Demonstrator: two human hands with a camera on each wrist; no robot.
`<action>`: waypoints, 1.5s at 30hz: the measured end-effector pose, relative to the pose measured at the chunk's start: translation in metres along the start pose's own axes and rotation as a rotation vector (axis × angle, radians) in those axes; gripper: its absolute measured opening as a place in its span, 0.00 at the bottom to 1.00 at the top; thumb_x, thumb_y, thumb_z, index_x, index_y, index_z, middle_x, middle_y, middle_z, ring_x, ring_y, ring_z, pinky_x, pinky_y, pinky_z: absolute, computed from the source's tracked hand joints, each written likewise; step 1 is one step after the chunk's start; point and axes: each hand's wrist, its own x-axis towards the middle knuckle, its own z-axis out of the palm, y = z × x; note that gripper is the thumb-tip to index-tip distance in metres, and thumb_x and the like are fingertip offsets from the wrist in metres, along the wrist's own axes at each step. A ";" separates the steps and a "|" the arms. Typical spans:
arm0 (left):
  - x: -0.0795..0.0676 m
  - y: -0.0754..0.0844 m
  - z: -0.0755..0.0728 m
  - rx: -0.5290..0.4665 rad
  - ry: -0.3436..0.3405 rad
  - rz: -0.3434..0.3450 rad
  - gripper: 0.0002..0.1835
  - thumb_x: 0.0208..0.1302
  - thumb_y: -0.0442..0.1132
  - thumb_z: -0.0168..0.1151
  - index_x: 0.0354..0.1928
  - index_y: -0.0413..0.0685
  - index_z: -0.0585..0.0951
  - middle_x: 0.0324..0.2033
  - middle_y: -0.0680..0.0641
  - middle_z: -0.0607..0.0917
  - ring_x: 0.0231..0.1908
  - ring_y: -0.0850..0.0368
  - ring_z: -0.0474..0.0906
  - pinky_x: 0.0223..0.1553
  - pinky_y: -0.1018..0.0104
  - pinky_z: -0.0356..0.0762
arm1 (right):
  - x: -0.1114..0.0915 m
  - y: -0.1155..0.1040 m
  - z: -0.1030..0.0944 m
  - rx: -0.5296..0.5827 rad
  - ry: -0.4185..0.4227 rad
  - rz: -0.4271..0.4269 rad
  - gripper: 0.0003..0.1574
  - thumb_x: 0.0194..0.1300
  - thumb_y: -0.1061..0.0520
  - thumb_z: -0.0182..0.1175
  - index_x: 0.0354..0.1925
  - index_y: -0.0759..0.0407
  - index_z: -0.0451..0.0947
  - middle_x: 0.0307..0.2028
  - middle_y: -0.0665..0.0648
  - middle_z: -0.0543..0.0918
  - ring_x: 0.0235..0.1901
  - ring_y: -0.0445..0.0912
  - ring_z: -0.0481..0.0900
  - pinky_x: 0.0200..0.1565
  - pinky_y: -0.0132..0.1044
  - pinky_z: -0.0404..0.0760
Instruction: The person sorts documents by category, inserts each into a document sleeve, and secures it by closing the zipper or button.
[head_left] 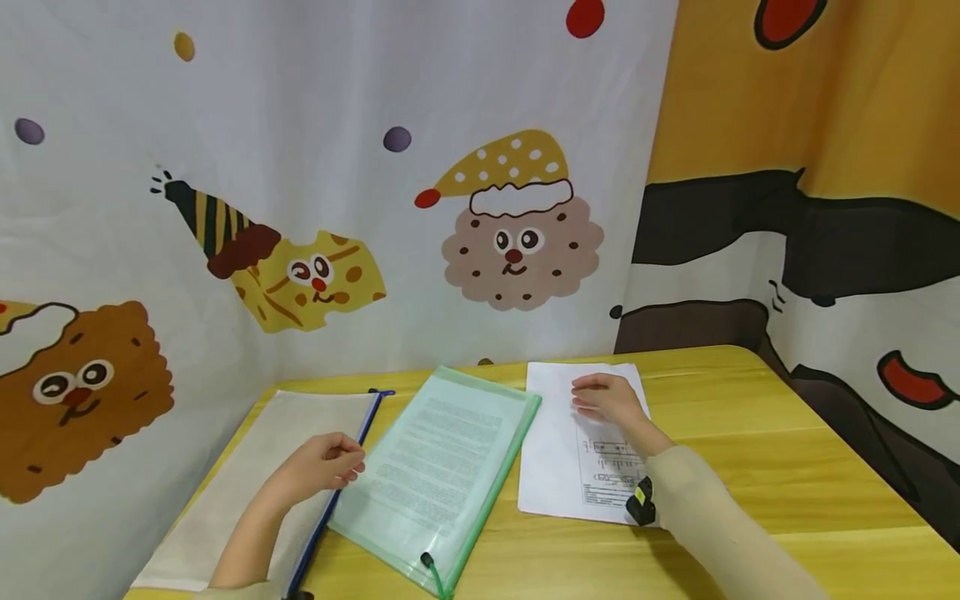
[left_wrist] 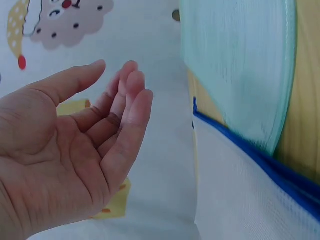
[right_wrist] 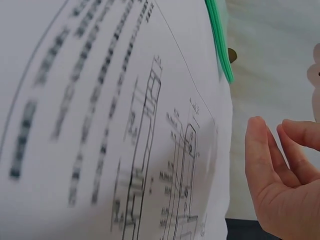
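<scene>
From the head view, your right hand (head_left: pixel 611 402) rests on the printed sheet (head_left: pixel 558 450), fingers relaxed, its long axis running away from you; your left hand (head_left: pixel 326 462) hovers loose, holding nothing, just left of the green pouch (head_left: pixel 442 467) on the worktop (head_left: pixel 750 467); left wrist view: fingers (left_wrist: pixel 127 95) released, empty, pouch to their right; right wrist view: the sheet lies left of your slack fingers (right_wrist: pixel 260 145).

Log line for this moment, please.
left hand: open, over white zip pouch | right hand: open, on printed sheet | green zip pouch: between, holds document

A translucent green pouch (head_left: pixel 438 467) lies between a blue-edged white pouch (head_left: pixel 247 475) and a black-printed white sheet (head_left: pixel 558 442).
</scene>
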 end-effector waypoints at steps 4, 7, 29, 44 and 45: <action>0.002 -0.011 -0.011 -0.027 0.047 -0.039 0.19 0.70 0.42 0.52 0.50 0.29 0.71 0.38 0.43 0.82 0.39 0.51 0.79 0.42 0.59 0.80 | -0.004 0.002 -0.008 -0.010 -0.007 -0.013 0.22 0.67 0.61 0.56 0.56 0.71 0.71 0.52 0.68 0.77 0.42 0.48 0.83 0.47 0.42 0.81; 0.002 -0.020 -0.018 -0.054 0.087 -0.062 0.21 0.70 0.43 0.52 0.53 0.29 0.69 0.42 0.39 0.81 0.43 0.48 0.79 0.44 0.58 0.80 | -0.007 0.004 -0.014 -0.018 -0.011 -0.026 0.22 0.66 0.60 0.56 0.55 0.71 0.72 0.50 0.66 0.79 0.41 0.48 0.83 0.46 0.41 0.81; -0.012 -0.078 -0.039 -0.217 0.119 -0.168 0.25 0.70 0.39 0.49 0.58 0.22 0.62 0.50 0.35 0.78 0.49 0.47 0.78 0.49 0.57 0.79 | -0.013 0.033 -0.051 -0.001 -0.057 -0.038 0.39 0.52 0.43 0.69 0.55 0.64 0.73 0.54 0.64 0.76 0.45 0.47 0.82 0.45 0.37 0.81; -0.018 -0.095 -0.032 -0.227 0.161 -0.260 0.26 0.65 0.42 0.57 0.56 0.26 0.67 0.43 0.46 0.81 0.41 0.59 0.78 0.43 0.67 0.80 | -0.010 0.045 -0.063 0.058 -0.066 -0.038 0.49 0.40 0.35 0.72 0.53 0.63 0.74 0.53 0.62 0.77 0.46 0.47 0.82 0.46 0.39 0.81; -0.018 -0.095 -0.031 -0.225 0.155 -0.256 0.26 0.65 0.42 0.57 0.56 0.27 0.68 0.42 0.47 0.80 0.41 0.60 0.78 0.43 0.68 0.79 | -0.009 0.046 -0.063 0.059 -0.066 -0.035 0.49 0.40 0.35 0.72 0.53 0.63 0.74 0.53 0.62 0.77 0.46 0.47 0.82 0.46 0.39 0.81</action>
